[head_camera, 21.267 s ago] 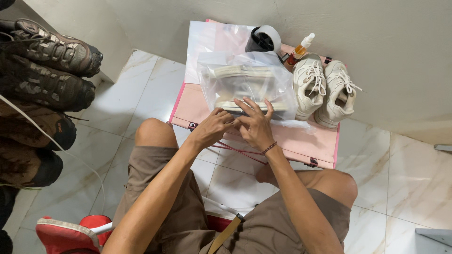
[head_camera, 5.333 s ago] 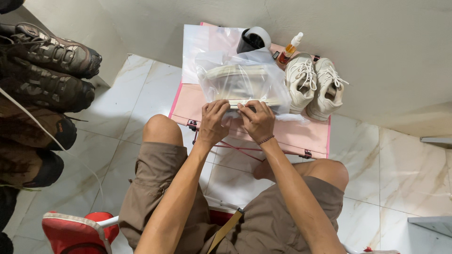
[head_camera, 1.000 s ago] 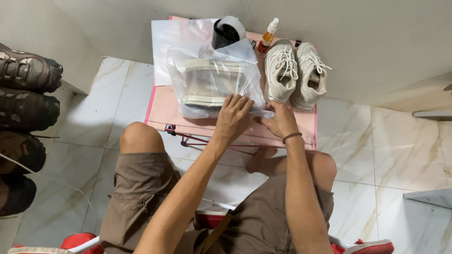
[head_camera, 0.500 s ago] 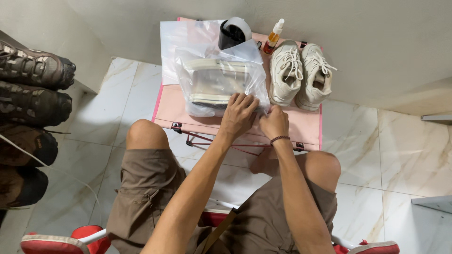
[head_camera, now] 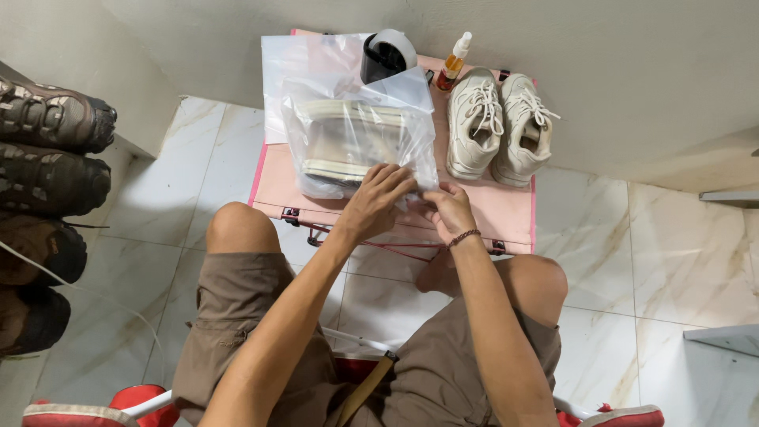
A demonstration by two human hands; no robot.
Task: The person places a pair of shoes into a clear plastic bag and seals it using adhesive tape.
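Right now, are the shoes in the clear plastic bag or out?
In: pale shoes show through the clear plastic bag around them.

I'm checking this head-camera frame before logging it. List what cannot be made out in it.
- Shoes inside the clear plastic bag: blurred by creased, glaring plastic; details unclear.
- Bag's near edge: covered by the left hand and right hand, so sealed or open cannot be told.
- Tape dispenser: base hidden behind the bag.
- Dark boots: cut off by the left frame edge.
- Spray bottle: label too small.
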